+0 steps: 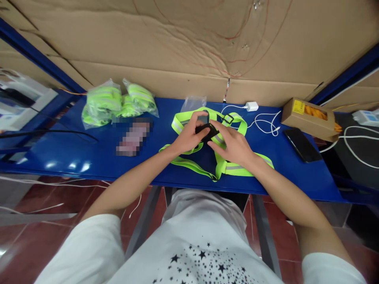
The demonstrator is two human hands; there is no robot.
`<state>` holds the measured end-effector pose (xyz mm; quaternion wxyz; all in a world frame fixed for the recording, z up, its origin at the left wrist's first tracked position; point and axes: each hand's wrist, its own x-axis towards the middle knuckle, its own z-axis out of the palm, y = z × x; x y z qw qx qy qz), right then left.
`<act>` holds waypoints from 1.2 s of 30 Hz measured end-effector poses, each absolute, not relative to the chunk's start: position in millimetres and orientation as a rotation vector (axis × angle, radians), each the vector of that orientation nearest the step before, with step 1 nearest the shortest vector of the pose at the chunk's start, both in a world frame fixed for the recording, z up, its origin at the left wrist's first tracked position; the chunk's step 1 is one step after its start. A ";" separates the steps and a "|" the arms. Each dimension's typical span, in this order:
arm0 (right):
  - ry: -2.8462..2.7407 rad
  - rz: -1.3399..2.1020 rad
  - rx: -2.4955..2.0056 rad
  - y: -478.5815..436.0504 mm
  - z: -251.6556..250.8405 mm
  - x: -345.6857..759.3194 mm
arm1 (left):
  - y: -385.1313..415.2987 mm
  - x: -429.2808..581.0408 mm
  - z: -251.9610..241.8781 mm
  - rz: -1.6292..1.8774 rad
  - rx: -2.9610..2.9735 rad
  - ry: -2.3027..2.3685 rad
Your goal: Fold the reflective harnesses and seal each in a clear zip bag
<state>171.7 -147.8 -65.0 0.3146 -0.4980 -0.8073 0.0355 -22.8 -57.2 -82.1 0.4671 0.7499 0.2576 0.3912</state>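
Note:
My left hand (192, 132) is closed on a black plastic-looking piece (205, 133) of a neon-yellow reflective strap harness (238, 169); its exact kind is hard to make out. My right hand (233, 144) meets it from the other side, its fingertips bent around the black piece's right edge and the strap there. The harness lies in loops on the blue table around and beneath both hands, with grey reflective stripes along its bands. A black slide adjuster (227, 118) sits on the band just beyond my right hand.
Several clear bags of neon straps (105, 100) lie at the back left, near a pixelated item (134, 137). A clear plastic bag (194, 103), white charger (251, 106) with cable, black phone (302, 145) and open cardboard box (308, 120) are behind and right. A cardboard wall (177, 85) backs the blue table (68, 148).

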 end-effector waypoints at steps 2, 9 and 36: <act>-2.051 0.097 -1.290 -145.7 -56.1 179.4 | -57.8 -23.9 -75.9 0.898 1.870 0.578; -2.129 0.839 -1.234 -135.1 -45.8 204.2 | -64.3 -28.3 -56.6 0.709 1.863 0.334; -1.356 0.960 -1.024 -141.3 -43.8 187.6 | -66.2 -30.8 -47.8 0.566 1.893 0.353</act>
